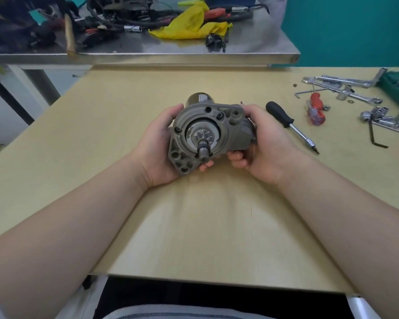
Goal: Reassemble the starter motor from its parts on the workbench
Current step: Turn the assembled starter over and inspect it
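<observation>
Both hands cradle the grey cast-metal starter motor (207, 132) above the pale wooden desk (194, 226).
Left hand (158, 146) and right hand (266, 143) curl around it; a black-handled screwdriver (286, 122) lies just right, scattered chrome wrenches (346, 88) beyond.

A black-handled screwdriver (288, 123) lies right of centre; a red-handled screwdriver (316, 110), wrenches (346, 88) and sockets (378, 113) lie farther right; a yellow rag (191, 23) lies on the far steel table (148, 56).
</observation>
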{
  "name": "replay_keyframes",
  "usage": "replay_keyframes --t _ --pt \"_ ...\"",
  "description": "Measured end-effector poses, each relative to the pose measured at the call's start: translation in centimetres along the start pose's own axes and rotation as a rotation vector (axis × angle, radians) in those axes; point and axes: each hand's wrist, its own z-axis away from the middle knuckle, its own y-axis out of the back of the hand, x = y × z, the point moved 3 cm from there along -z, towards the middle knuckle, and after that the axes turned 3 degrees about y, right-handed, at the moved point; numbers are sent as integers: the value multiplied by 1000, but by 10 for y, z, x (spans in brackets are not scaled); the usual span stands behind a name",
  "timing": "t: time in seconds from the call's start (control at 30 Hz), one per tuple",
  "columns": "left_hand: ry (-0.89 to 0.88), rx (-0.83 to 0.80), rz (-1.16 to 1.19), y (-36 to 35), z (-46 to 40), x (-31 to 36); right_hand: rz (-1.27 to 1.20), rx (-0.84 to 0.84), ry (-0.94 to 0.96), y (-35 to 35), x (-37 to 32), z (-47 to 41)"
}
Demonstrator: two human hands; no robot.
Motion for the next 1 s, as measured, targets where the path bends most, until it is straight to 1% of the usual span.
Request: replay_keyframes --t 0.17,0.33,0.4,0.67,0.87,1.0 --pt "-28 -19 -20 1 2 -1 -48 -18 -5 2 0 -1" --pt "-63 -143 -4 -5 7 0 -88 -49 -23 3 -1 -1" --pt "-76 -162 -6 -7 7 0 -97 -44 -29 3 -1 -2" --pt "-73 -148 -8 -3 6 -1 -34 -40 8 1 -1 0" --pt "-26 -56 37 1 3 -1 3 -29 -12 1 -1 -1" --pt "-14 -17 24 2 2 0 8 -15 -19 1 0 -2"
